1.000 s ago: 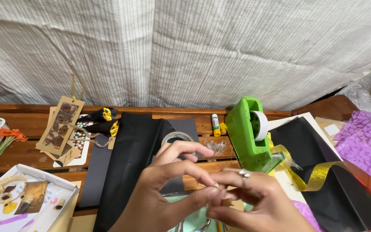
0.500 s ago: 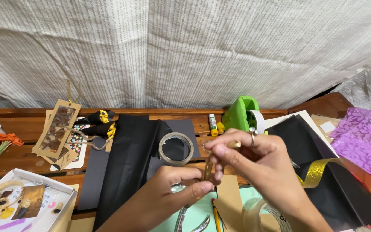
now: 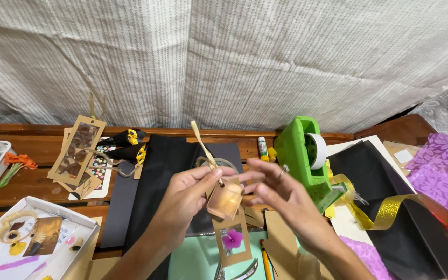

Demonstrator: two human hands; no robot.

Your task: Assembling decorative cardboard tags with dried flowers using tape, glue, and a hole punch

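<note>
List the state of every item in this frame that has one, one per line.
Left hand: pinching the pale ribbon strip, which stands upright through the tag's hole.
Small brown paper tag: held in the air, hanging tilted.
Right hand: fingers spread, beside the tag; contact unclear.
Green tape dispenser: upright, loaded with a white roll.
Gold glitter ribbon: loose, unrolled across black paper.
Pressed-flower bookmark: lying flat.

Tan tag (image 3: 225, 199), green tape dispenser (image 3: 301, 150), purple floral paper (image 3: 444, 173), gold ribbon (image 3: 385, 218).
</note>
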